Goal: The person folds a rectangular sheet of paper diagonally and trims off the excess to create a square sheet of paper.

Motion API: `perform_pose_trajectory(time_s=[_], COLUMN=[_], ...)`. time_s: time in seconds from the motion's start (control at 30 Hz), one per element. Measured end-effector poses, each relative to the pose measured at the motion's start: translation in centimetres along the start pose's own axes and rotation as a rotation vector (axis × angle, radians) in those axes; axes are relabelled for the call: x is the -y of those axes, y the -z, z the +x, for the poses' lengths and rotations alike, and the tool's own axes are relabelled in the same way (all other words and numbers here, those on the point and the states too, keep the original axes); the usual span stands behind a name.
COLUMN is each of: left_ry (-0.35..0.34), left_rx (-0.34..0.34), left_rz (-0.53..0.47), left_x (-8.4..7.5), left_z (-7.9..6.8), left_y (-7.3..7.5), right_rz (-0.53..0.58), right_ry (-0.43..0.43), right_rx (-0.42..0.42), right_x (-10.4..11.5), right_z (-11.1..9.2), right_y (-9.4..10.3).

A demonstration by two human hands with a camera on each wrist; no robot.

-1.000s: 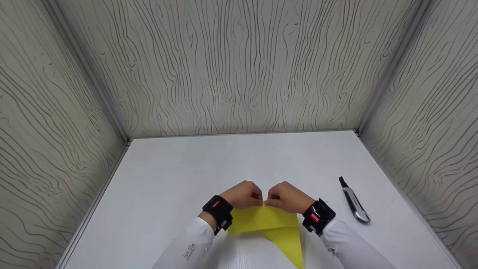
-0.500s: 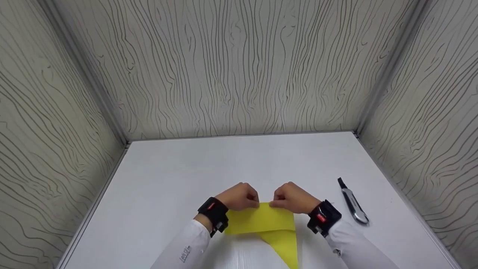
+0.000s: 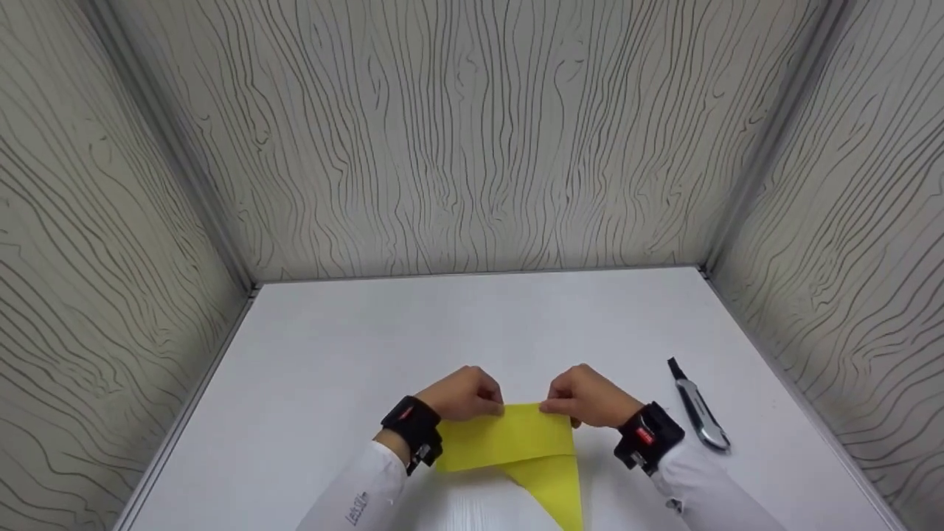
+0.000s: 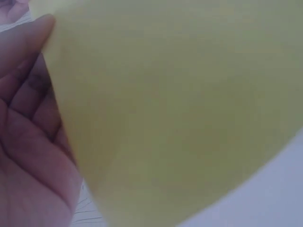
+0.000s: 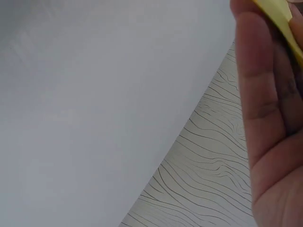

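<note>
A folded sheet of yellow paper is held by its far edge between both hands, with a pointed flap hanging toward the near side. My left hand pinches that edge at the left; in the left wrist view the thumb presses on the paper, which fills most of the picture. At the right, my right hand pinches the same edge between thumb and curled fingers. Only a strip of the paper shows in the right wrist view, between the fingers of the right hand.
A utility knife with a grey and black handle lies on the white table, right of the right hand. Wood-grain panels enclose the table at the back and both sides.
My hands have slid apart along the paper's far edge, the left hand to the left and the right hand to the right. Both still pinch it.
</note>
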State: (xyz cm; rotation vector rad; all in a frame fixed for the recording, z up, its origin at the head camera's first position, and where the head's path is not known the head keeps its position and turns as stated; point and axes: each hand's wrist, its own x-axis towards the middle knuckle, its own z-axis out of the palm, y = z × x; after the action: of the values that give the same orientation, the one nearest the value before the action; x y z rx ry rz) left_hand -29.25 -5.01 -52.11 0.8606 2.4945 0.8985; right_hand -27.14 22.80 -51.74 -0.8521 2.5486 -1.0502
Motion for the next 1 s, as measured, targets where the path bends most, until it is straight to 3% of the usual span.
perform_pose_trajectory(time_s=[0.33, 0.57, 0.77, 1.0], left_ry=[-0.002, 0.01, -0.038, 0.041], left_rx=[-0.021, -0.04, -0.068, -0.126], left_rz=[-0.025, -0.056, -0.096, -0.208], left_x=[0.8, 1.6, 2.3, 3.3], left_z=[-0.2, -0.8, -1.2, -1.8], left_y=[0.2, 0.7, 0.7, 1.2], right_rz=[0.09, 0.147, 0.219, 0.257], right_ry=[-0.022, -0.043, -0.046, -0.079], right_rx=[0.042, 0.016, -0.024, -0.037], right_x=[-0.7, -1.6, -2.1, -2.6], right_z=[-0.7, -1.4, -1.6, -2.0], right_y=[0.4, 1.0, 0.9, 1.2])
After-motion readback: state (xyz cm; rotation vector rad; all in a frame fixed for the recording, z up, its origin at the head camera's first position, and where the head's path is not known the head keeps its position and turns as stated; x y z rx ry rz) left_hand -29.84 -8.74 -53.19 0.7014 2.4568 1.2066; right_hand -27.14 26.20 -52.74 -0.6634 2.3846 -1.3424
